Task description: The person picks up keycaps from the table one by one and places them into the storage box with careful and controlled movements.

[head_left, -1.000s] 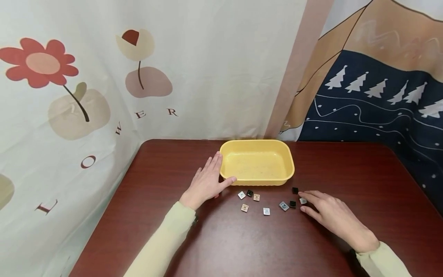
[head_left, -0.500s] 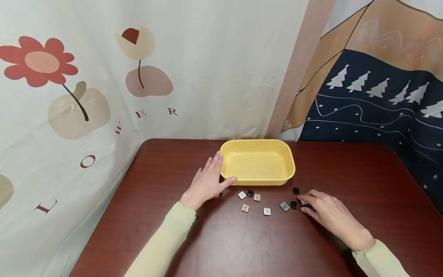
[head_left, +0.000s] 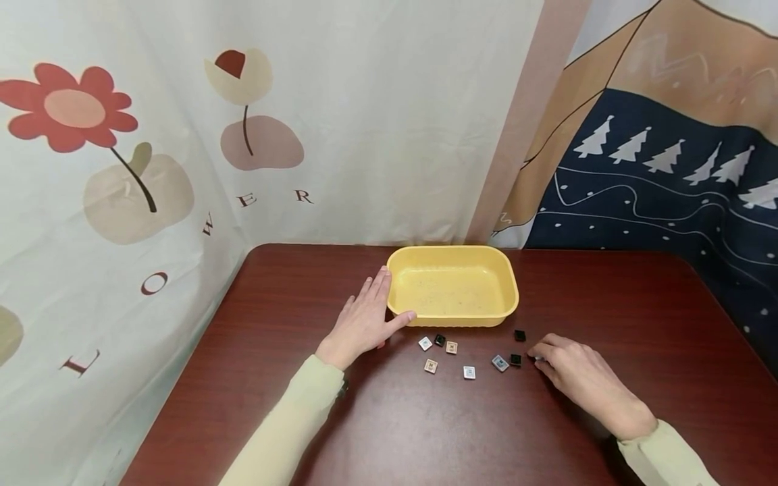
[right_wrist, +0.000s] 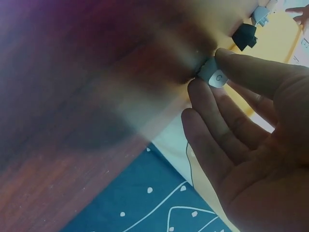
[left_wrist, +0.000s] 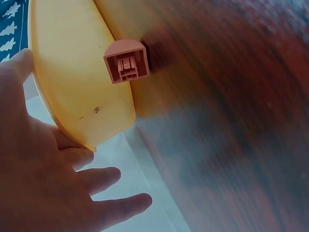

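Observation:
Straight-fingered, my left hand (head_left: 360, 322) rests against the left side of a yellow plastic basin (head_left: 452, 321), its thumb along the front rim. A reddish keycap (left_wrist: 126, 62) lies beside the basin in the left wrist view, mostly hidden by the hand in the head view. At the right, my right hand (head_left: 583, 378) pinches a light grey keycap (right_wrist: 212, 73) marked "C" between thumb and fingertips, at table level. A black keycap (head_left: 515, 360) and a grey-blue keycap (head_left: 500, 363) lie just left of those fingers. Another black keycap (head_left: 519, 335) sits farther back.
More keycaps lie before the basin: a white keycap (head_left: 425, 343), a black one (head_left: 440, 340), two beige ones (head_left: 452, 347), and another white one (head_left: 469, 372). The dark red-brown table (head_left: 401, 432) meets printed curtains (head_left: 377, 135) at the back.
My right fingers have closed on the light grey keycap and drawn it very slightly right, away from the black keycaps. The left hand and basin have stayed put.

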Available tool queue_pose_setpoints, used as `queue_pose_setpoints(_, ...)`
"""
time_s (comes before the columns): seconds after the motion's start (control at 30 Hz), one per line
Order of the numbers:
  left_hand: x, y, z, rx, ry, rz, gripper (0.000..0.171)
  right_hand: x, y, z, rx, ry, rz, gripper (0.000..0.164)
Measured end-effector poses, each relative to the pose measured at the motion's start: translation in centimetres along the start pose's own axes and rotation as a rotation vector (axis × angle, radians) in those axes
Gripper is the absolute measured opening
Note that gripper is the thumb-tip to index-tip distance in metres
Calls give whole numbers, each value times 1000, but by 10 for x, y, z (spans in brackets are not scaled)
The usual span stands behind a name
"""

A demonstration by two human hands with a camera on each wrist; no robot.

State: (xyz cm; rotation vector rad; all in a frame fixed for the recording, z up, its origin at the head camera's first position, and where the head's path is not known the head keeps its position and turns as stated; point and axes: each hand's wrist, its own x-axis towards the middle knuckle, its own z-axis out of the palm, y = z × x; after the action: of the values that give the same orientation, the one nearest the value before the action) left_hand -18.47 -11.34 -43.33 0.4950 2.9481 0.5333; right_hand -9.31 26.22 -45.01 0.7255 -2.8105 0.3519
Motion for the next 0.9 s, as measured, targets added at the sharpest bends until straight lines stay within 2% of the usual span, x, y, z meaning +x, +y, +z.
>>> queue_pose_setpoints(0.23,-1,0,1,3,7,3,104,2,-4,-14,32,21,59,23)
queue_pose_setpoints(0.47,-1,0,0,1,12,3,104,12,-7,-25,50,175,38,30)
queue_pose_setpoints(0.9,-1,0,1,-2,11,1,103,35,-22,-32,126,333,112,28)
